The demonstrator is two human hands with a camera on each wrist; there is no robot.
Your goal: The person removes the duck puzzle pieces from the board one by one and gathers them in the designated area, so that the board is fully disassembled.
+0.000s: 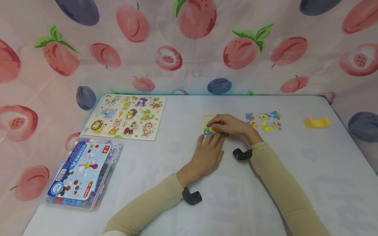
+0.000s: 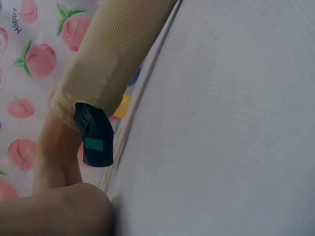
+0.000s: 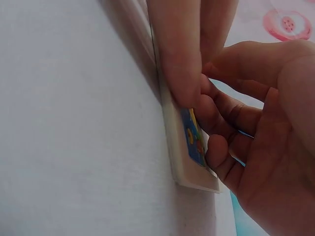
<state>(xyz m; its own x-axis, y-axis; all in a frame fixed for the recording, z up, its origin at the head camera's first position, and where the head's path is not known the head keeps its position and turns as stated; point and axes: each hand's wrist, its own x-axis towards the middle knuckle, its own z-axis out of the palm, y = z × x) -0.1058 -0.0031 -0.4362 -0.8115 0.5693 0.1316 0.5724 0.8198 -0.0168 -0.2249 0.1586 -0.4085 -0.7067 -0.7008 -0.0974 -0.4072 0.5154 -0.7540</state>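
Observation:
A small jigsaw puzzle board (image 1: 202, 122) with a pale rim lies on the table, with blue and yellow pieces (image 3: 193, 140) along its near side. My left hand (image 1: 208, 154) reaches to the near edge, fingers extended and fingertips touching there. From the right, my right hand (image 1: 228, 125) bends over the board, thumb and fingers curled together at a puzzle piece; the fingers mostly hide it. In the right wrist view, the fingertips of both hands meet at the board. Several loose puzzle pieces (image 1: 266, 126) lie to the right of it.
A wooden animal puzzle (image 1: 138, 132) lies at the back left, with a clear plastic case (image 1: 97, 193) of coloured parts in front of it. A yellow block (image 1: 317, 122) sits at the far right. Patterned cloth (image 1: 195, 72) hangs behind the table.

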